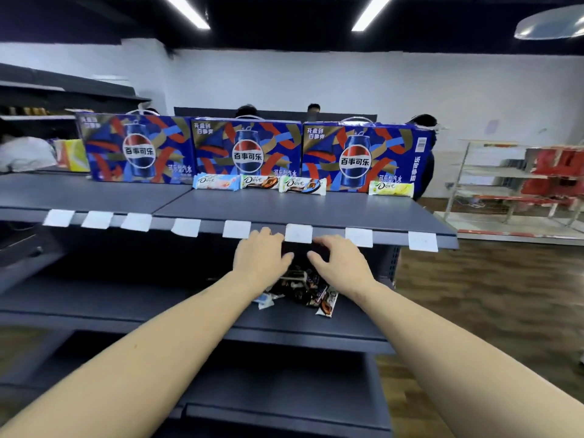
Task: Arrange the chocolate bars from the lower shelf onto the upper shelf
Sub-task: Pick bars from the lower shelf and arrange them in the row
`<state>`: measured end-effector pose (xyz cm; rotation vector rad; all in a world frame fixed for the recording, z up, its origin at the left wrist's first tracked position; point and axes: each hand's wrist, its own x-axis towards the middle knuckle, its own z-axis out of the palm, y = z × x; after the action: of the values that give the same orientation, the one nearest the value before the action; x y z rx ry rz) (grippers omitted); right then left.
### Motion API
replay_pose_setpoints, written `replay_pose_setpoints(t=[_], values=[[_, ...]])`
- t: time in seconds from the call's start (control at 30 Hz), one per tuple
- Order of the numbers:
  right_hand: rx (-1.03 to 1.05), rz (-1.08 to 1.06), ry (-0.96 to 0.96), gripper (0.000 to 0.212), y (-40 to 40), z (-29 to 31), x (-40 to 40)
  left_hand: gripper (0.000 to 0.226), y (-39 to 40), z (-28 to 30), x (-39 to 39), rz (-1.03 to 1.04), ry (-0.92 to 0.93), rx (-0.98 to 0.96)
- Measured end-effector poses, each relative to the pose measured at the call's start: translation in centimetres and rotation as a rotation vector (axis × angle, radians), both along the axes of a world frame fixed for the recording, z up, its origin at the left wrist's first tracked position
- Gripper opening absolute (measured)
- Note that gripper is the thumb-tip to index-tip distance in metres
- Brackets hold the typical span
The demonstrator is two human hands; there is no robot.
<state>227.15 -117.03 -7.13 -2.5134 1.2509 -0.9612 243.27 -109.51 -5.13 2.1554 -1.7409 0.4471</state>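
Note:
Several Dove chocolate bars stand in a row on the upper shelf (284, 210): a pink one (216, 181), a brown one (259, 181), a green-brown one (302, 185) and, apart to the right, a yellow one (391, 188). A loose pile of chocolate bars (303, 289) lies on the lower shelf (126, 298). My left hand (260, 257) and my right hand (339, 262) hover side by side just above the pile, palms down, fingers spread and slightly bent, holding nothing. The fingertips reach under the upper shelf's front edge.
Three blue Pepsi cartons (246, 150) stand behind the bars along the back of the upper shelf. White price tags (298, 233) hang on its front edge. Several people's heads show behind the cartons. A white rack (505, 184) stands at the right on the wooden floor.

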Motion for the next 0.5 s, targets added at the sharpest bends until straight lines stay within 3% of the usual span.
replay_pose_setpoints(t=[0.5], values=[[0.324,0.019,0.304,0.061,2.9,-10.7,3.5,0.051,5.3,-12.3,4.2,0.088,0.094,0.283]])
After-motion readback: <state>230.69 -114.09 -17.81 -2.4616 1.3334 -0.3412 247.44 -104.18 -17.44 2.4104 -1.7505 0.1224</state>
